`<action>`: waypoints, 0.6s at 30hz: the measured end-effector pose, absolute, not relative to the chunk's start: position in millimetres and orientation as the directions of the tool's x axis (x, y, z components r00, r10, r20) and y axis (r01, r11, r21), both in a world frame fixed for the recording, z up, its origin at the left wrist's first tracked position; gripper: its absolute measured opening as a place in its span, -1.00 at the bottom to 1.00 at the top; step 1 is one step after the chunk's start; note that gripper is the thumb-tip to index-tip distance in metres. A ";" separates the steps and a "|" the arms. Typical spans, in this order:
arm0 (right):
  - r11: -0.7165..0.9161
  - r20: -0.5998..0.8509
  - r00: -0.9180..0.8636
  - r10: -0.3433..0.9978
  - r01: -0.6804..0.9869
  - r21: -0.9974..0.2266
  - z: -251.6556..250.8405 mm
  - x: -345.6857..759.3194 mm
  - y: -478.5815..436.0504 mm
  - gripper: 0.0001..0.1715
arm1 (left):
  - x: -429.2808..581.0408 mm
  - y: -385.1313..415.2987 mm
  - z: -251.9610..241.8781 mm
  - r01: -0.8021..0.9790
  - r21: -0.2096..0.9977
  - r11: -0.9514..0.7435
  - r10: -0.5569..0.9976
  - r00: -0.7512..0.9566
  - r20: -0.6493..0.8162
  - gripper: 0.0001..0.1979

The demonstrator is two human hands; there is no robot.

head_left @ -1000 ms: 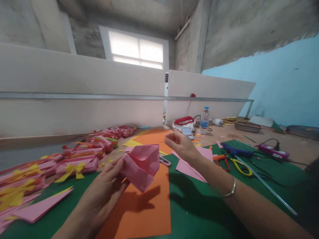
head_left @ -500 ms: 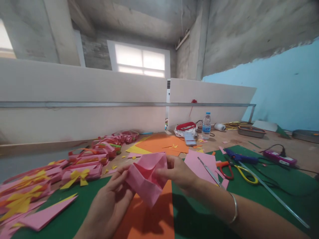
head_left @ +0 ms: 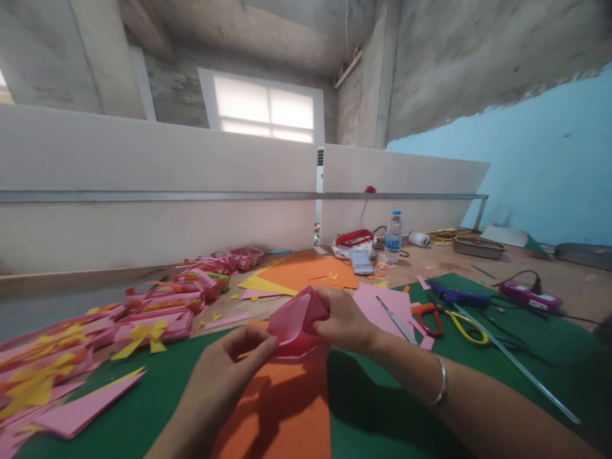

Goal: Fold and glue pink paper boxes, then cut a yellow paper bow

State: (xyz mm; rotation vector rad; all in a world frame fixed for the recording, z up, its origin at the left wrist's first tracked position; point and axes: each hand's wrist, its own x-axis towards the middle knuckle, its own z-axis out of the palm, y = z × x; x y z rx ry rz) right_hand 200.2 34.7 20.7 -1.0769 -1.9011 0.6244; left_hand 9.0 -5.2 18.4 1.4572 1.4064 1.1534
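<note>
Toward the left edge of the table [head_left: 459, 271], a row of pink paper bundles [head_left: 174, 325], several tied with yellow bows [head_left: 148, 333], stretches back to the far edge, where white panels [head_left: 167, 226] stand. Nearer the viewer, a flat folded pink piece [head_left: 90, 405] with a yellow strip lies across the left edge of a green mat [head_left: 382, 421]. Next comes the person's left hand [head_left: 224, 370], fingers curled, thumb reaching the left side of a folded pink paper [head_left: 291, 319]; whether this grip pinches it, I cannot tell. That paper, open like a pocket, is held above the far end of an orange sheet [head_left: 306, 414], midway across the table. From the right, the right hand [head_left: 342, 319] pinches its upper right edge, a silver bracelet [head_left: 444, 382] on the wrist. Just beyond lie pink sheets [head_left: 370, 306] with a slim silver tool [head_left: 396, 319] on them; farther back, near the far edge, stands a water bottle [head_left: 393, 239]. Rightward on the mat are red-and-yellow-handled scissors [head_left: 421, 311], a blue glue gun [head_left: 459, 295], a clear rod [head_left: 530, 379] slanting toward the near right corner, and a purple power strip [head_left: 530, 296].
</note>
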 end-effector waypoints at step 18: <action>0.739 0.572 -0.471 0.672 0.484 -0.469 31.7 191.8 7.1 -0.69 | -0.6 -2.5 5.8 0.546 0.489 -0.681 0.641 0.122 0.758 -0.94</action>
